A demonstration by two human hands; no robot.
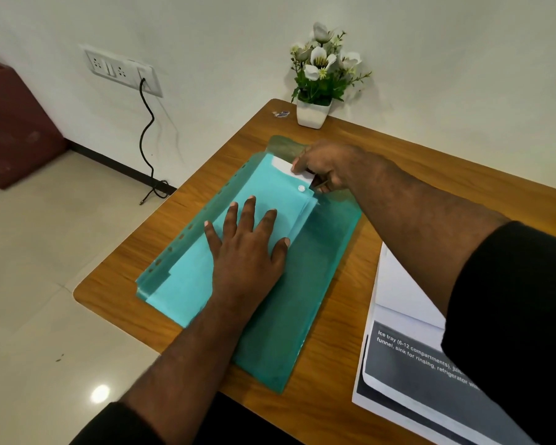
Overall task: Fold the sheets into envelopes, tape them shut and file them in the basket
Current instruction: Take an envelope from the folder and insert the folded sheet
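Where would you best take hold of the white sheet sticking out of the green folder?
At its exposed far corner, coming from the folder's open far end beside the snap button. Only that corner shows; the rest lies inside, under the flat left hand.

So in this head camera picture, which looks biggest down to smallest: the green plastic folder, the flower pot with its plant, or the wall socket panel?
1. Green plastic folder, by far.
2. Flower pot with plant.
3. Wall socket panel.
The last two look close, and both stand farther off, so that order is unsure.
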